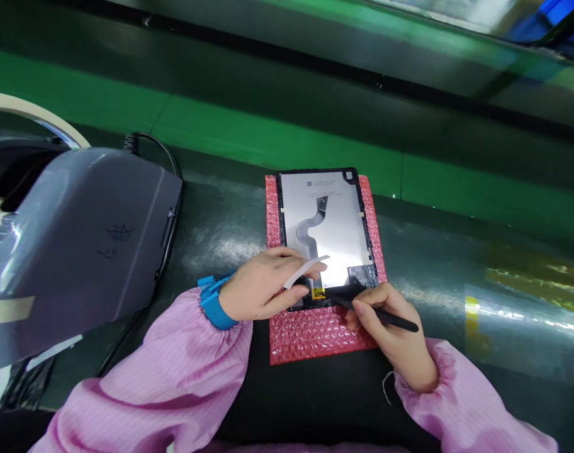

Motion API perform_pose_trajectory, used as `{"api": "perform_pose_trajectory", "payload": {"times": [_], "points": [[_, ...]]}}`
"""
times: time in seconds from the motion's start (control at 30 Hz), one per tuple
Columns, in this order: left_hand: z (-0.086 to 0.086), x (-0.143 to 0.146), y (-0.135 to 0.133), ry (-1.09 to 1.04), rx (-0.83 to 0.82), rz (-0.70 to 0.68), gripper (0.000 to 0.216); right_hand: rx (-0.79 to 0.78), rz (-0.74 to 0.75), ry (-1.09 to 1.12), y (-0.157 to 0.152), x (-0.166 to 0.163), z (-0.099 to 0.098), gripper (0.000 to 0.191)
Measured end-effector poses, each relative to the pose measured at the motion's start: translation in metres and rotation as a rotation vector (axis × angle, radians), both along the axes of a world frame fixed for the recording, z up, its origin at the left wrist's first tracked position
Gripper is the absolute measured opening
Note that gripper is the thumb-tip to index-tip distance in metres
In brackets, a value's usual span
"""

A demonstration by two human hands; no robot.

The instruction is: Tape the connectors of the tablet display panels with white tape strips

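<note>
An opened tablet back panel [322, 220] with a silver surface and a grey flex cable lies on a pink bubble-wrap sheet [315, 333]. My left hand [263, 283] rests on the panel's near edge, fingers pinched on a white paper strip [310, 267]. My right hand [391, 327] grips a black stylus-like tool [376, 311], its tip touching the yellow tape patch [318, 294] at the panel's bottom edge. Both arms wear pink sleeves; a blue wrist strap [214, 302] is on the left wrist.
A grey slanted machine housing [79, 233] with a black cable [150, 141] stands at left. The dark conveyor surface [457, 270] runs across, with green strips [268, 138] behind. Yellowish tape marks [527, 283] lie at right.
</note>
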State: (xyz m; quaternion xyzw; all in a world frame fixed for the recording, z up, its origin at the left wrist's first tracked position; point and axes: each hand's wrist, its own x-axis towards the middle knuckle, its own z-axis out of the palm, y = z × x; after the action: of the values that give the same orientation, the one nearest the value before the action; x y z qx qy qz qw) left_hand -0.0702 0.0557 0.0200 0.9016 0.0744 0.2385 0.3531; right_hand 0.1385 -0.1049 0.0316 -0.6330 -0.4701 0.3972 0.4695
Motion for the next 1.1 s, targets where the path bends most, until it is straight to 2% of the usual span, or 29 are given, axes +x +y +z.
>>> {"api": "perform_pose_trajectory", "payload": {"times": [0.43,0.7,0.83,0.9,1.0,1.1], "points": [[0.005,0.001,-0.001,-0.038,-0.005,-0.068,0.032,-0.017,-0.006,0.004,0.001,-0.001,0.002,0.019],[0.007,0.003,-0.004,-0.013,0.134,-0.073,0.032,-0.022,0.006,0.009,0.001,-0.001,0.001,0.019],[0.005,0.004,-0.007,0.023,0.198,-0.057,0.029,-0.059,-0.062,0.015,-0.001,0.001,-0.002,0.02],[0.004,0.005,-0.008,0.022,0.19,-0.051,0.027,-0.03,-0.127,0.055,-0.001,0.004,-0.002,0.018],[0.004,0.007,-0.008,0.002,0.139,-0.053,0.026,0.1,-0.184,0.114,0.003,0.009,0.003,0.012],[0.003,0.007,-0.007,0.003,0.107,-0.052,0.025,0.189,-0.126,0.039,0.015,0.013,0.017,0.01]]}}
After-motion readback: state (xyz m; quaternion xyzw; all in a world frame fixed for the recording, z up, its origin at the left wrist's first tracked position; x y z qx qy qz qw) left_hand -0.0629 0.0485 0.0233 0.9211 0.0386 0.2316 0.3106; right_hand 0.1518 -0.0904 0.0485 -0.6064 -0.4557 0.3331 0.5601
